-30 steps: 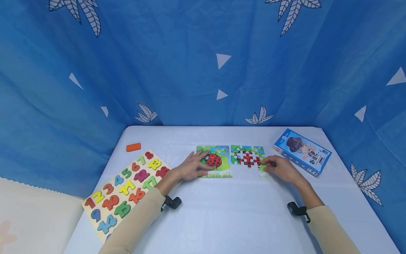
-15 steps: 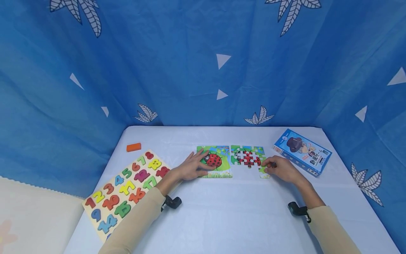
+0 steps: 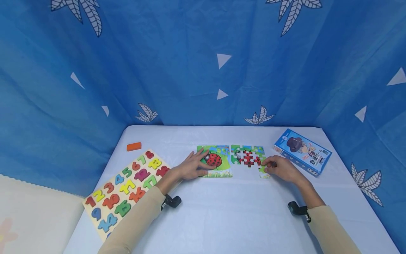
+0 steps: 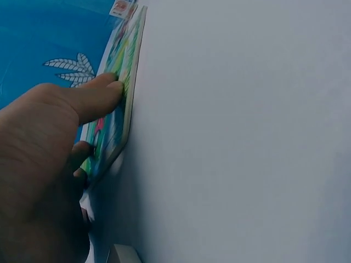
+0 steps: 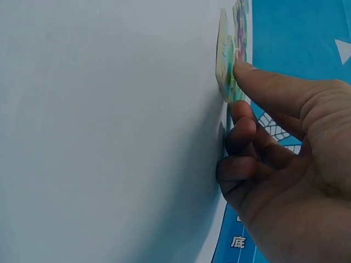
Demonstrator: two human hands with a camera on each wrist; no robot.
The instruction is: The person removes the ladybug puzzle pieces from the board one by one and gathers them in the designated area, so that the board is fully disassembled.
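Note:
My left hand (image 3: 189,167) rests with spread, fairly straight fingers on a flat ladybug picture card (image 3: 224,173); the left wrist view shows its thumb and fingers on the card (image 4: 130,82). Right of the card lies a partly joined ladybug jigsaw (image 3: 247,159), with gaps among its pieces and along its lower left. At its lower right, my right hand (image 3: 282,168) pinches a green jigsaw piece (image 3: 263,174) between thumb and forefinger. In the right wrist view the thumb touches the edge of that piece (image 5: 222,57), while the other fingers are curled.
A blue box (image 3: 302,151) with a hat picture lies tilted at the back right, close to the right hand. A wooden number board (image 3: 127,192) lies under the left forearm. An orange block (image 3: 134,146) sits at the far left. Blue curtains (image 3: 190,70) stand behind the white table (image 3: 234,218).

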